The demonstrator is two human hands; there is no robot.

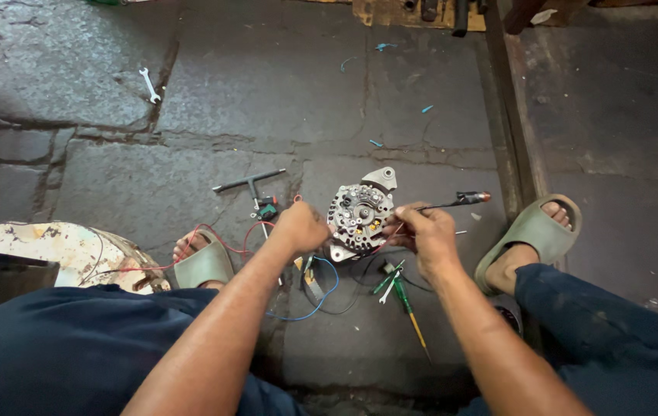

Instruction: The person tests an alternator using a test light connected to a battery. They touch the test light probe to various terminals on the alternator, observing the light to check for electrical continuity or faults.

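Observation:
A silver alternator (360, 213) stands on its edge on the stone floor between my feet. My left hand (300, 226) is closed at its left side; what the fingers grip is hidden. My right hand (425, 231) touches its right side and holds a thin probe with a black and red handle (464, 199) that points up to the right. Red (221, 243) and blue wires (327, 289) trail from the alternator toward me.
A T-handle wrench (250, 182) lies left of the alternator, a green screwdriver (406, 300) below it, a small spanner (149, 85) far left. A dirty white round object (67, 250) sits by my left knee. My feet wear green slides (533, 231).

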